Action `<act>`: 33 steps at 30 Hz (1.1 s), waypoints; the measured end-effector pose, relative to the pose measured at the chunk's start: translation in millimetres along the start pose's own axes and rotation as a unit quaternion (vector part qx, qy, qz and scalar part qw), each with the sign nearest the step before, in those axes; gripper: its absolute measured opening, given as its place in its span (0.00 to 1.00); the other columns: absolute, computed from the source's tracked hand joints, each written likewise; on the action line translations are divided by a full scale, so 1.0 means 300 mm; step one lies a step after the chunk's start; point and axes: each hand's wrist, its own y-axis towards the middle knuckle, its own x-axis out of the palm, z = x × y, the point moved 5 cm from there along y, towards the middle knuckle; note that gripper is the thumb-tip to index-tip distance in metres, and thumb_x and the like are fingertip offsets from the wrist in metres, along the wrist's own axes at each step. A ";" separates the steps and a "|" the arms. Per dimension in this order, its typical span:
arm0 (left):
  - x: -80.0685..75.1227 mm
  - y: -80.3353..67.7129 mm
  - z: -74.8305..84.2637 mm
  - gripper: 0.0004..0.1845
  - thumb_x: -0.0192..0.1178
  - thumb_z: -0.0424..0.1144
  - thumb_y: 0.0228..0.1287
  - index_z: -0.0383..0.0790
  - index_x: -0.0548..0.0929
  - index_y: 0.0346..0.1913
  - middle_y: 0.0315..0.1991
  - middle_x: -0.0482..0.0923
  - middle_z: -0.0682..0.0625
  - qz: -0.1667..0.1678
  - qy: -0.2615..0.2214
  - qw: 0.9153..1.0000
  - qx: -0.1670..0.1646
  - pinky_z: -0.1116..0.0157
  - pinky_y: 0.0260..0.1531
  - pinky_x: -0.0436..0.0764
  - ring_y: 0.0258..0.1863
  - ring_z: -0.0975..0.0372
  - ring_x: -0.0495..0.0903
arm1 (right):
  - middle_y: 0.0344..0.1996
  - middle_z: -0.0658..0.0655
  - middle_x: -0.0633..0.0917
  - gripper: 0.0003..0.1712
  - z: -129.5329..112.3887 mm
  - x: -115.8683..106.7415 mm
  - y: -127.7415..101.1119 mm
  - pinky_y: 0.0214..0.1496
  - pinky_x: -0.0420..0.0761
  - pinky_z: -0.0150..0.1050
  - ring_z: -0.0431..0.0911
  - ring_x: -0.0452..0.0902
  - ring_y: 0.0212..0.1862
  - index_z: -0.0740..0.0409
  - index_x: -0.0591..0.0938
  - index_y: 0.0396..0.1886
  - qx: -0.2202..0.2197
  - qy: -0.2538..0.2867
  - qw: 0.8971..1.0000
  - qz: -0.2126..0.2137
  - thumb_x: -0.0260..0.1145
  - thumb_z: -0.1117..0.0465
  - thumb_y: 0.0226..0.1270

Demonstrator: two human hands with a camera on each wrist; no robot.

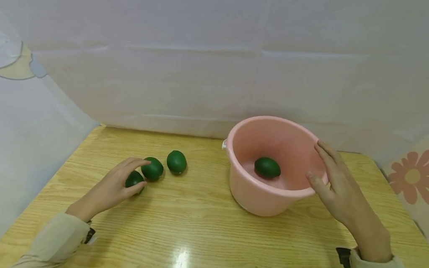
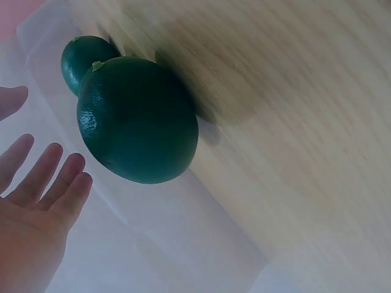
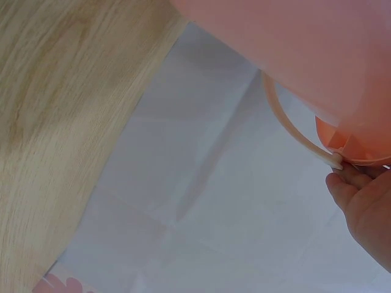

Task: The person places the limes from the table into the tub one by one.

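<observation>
Three green limes lie on the wooden table (image 1: 199, 233) at the left. My left hand (image 1: 139, 172) reaches round the nearest lime (image 1: 133, 179), forefinger above it and thumb at its lower side. In the left wrist view the fingers (image 2: 46, 177) are straight and a gap shows between them and the big lime (image 2: 137, 119). The middle lime (image 1: 153, 169) and the far lime (image 1: 176, 162) sit just beyond. A pink bucket (image 1: 255, 196) stands to the right with a fourth lime (image 1: 267, 167) inside. My right hand (image 1: 319, 163) rests with straight fingers on the bucket's right rim; a fingertip (image 3: 345, 183) touches its handle (image 3: 293, 131).
White cloth walls close in the table at the back and both sides. A flower print (image 1: 419, 177) marks the right wall and a moon print (image 1: 17, 68) the left. Bare wood lies between the limes and the bucket and along the near edge.
</observation>
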 end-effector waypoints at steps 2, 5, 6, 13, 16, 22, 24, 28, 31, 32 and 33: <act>-0.001 -0.007 -0.005 0.28 0.67 0.30 0.62 0.34 0.73 0.65 0.61 0.74 0.37 -0.003 0.001 1.000 -0.004 0.42 0.55 0.78 0.60 0.42 0.74 | 0.79 0.60 0.52 0.40 -0.001 0.000 0.000 0.66 0.55 0.75 0.66 0.47 0.77 0.55 0.54 0.80 0.000 0.001 1.000 0.000 0.58 0.56 0.73; 0.000 -0.014 -0.014 0.28 0.67 0.30 0.62 0.33 0.73 0.65 0.61 0.74 0.37 -0.005 0.003 1.000 -0.006 0.41 0.55 0.78 0.60 0.41 0.74 | 0.79 0.59 0.52 0.40 -0.001 0.000 -0.001 0.66 0.55 0.75 0.66 0.47 0.77 0.55 0.54 0.80 0.001 0.002 1.000 -0.001 0.58 0.56 0.73; 0.000 -0.016 -0.017 0.28 0.67 0.30 0.62 0.33 0.73 0.65 0.60 0.74 0.37 -0.006 0.003 1.000 -0.007 0.41 0.55 0.78 0.60 0.41 0.74 | 0.79 0.59 0.52 0.40 -0.001 0.000 -0.001 0.66 0.55 0.75 0.66 0.47 0.77 0.55 0.54 0.80 0.002 0.003 1.000 -0.001 0.58 0.56 0.73; 0.001 -0.025 -0.038 0.28 0.67 0.30 0.62 0.33 0.73 0.64 0.61 0.73 0.37 -0.015 0.006 1.000 -0.016 0.40 0.55 0.78 0.61 0.40 0.74 | 0.79 0.59 0.52 0.39 0.001 0.000 -0.001 0.66 0.55 0.75 0.66 0.47 0.77 0.56 0.55 0.79 0.000 0.001 1.000 0.000 0.58 0.56 0.73; 0.001 -0.030 -0.047 0.28 0.67 0.30 0.62 0.33 0.74 0.64 0.61 0.73 0.36 -0.019 0.007 1.000 -0.021 0.40 0.54 0.78 0.60 0.40 0.74 | 0.79 0.59 0.52 0.39 0.002 0.002 -0.002 0.66 0.54 0.75 0.66 0.47 0.77 0.56 0.54 0.80 0.002 0.002 1.000 -0.002 0.58 0.56 0.74; 0.003 -0.039 -0.069 0.27 0.68 0.30 0.61 0.34 0.75 0.64 0.60 0.74 0.36 -0.024 0.003 0.999 -0.032 0.46 0.48 0.82 0.58 0.41 0.75 | 0.79 0.60 0.52 0.40 0.000 0.003 -0.003 0.67 0.54 0.75 0.66 0.46 0.77 0.56 0.54 0.80 0.003 0.002 1.000 -0.002 0.58 0.56 0.74; 0.003 -0.043 -0.076 0.27 0.68 0.31 0.61 0.33 0.75 0.63 0.60 0.73 0.36 -0.027 0.001 0.999 -0.037 0.54 0.40 0.84 0.54 0.43 0.77 | 0.79 0.60 0.52 0.40 0.000 0.002 -0.003 0.67 0.54 0.75 0.66 0.47 0.77 0.56 0.55 0.79 0.003 0.003 1.000 -0.002 0.58 0.56 0.74; 0.004 -0.048 -0.081 0.26 0.68 0.30 0.60 0.32 0.75 0.62 0.59 0.74 0.36 -0.025 0.004 0.999 -0.032 0.56 0.38 0.84 0.52 0.44 0.77 | 0.79 0.59 0.51 0.40 0.001 0.003 -0.002 0.66 0.55 0.75 0.67 0.47 0.77 0.55 0.54 0.80 0.006 0.005 1.000 -0.006 0.58 0.56 0.74; 0.004 -0.051 -0.083 0.26 0.68 0.29 0.60 0.31 0.76 0.61 0.58 0.75 0.36 -0.020 0.009 0.999 -0.026 0.45 0.49 0.81 0.57 0.41 0.76 | 0.79 0.58 0.51 0.40 0.002 0.003 -0.001 0.65 0.55 0.75 0.67 0.48 0.77 0.54 0.53 0.80 0.006 0.006 1.000 -0.009 0.58 0.56 0.74; 0.005 -0.052 -0.084 0.26 0.68 0.29 0.60 0.30 0.76 0.61 0.58 0.75 0.36 -0.020 0.009 0.999 -0.026 0.43 0.50 0.80 0.57 0.41 0.75 | 0.79 0.58 0.51 0.40 0.002 0.003 -0.001 0.65 0.56 0.75 0.67 0.48 0.77 0.54 0.53 0.80 0.005 0.006 1.000 -0.009 0.58 0.56 0.74; 0.005 -0.053 -0.086 0.26 0.68 0.29 0.60 0.30 0.76 0.61 0.58 0.74 0.36 -0.021 0.008 0.999 -0.028 0.42 0.50 0.80 0.57 0.40 0.75 | 0.79 0.58 0.51 0.40 0.002 0.003 -0.001 0.65 0.56 0.75 0.67 0.48 0.77 0.54 0.53 0.80 0.005 0.005 1.000 -0.009 0.58 0.56 0.74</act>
